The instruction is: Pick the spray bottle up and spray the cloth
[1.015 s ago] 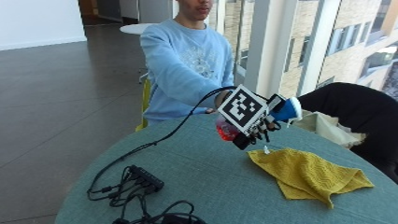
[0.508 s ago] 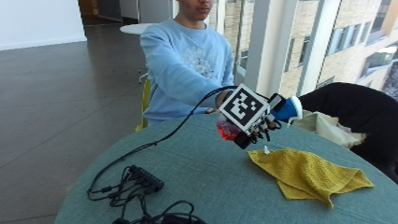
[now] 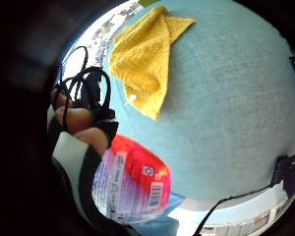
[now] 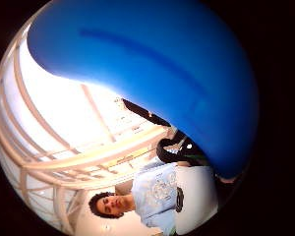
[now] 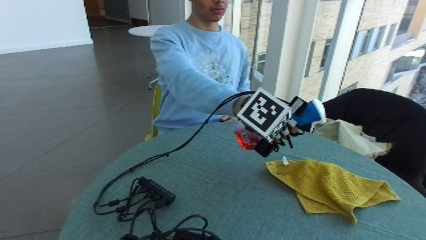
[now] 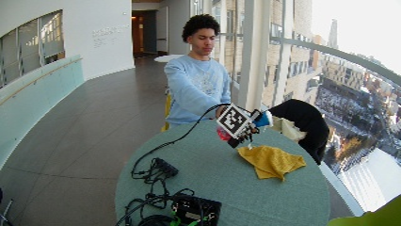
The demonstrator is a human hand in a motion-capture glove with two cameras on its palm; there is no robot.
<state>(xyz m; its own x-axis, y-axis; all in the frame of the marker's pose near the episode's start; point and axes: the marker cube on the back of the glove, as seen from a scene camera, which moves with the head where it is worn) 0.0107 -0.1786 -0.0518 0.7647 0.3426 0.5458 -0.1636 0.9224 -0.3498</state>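
— Teal fabric over a round counter (image 5: 219, 200), set in a glazed corridor: grey floor on the left, tall window frames and outside buildings on the right.

— And on that counter?

— Yellow cloth (image 5: 329, 187) lying crumpled on the right side, flat on the surface. Black cables and a small black box (image 5: 156, 190) at the near left. Dark chair (image 5: 379, 120) just past the far right edge.

— Where's the spray bottle?

— Held up in the air above the counter, left of the cloth and clear of it. Gloved right hand (image 5: 283, 132) wrapped round the spray bottle (image 5: 247, 137), fingers curled about the red body, blue head pointing right.

— Anything only certain views give?

— Little-finger palm view: red body with a printed label (image 3: 132, 184) close against the palm, cloth lying on the teal surface well beyond it. Thumb palm view: mostly filled by the blue spray head (image 4: 177, 73), with window frames behind. Wide view only: a curved glass railing on the left and more black gear (image 6: 194, 209) at the near edge.
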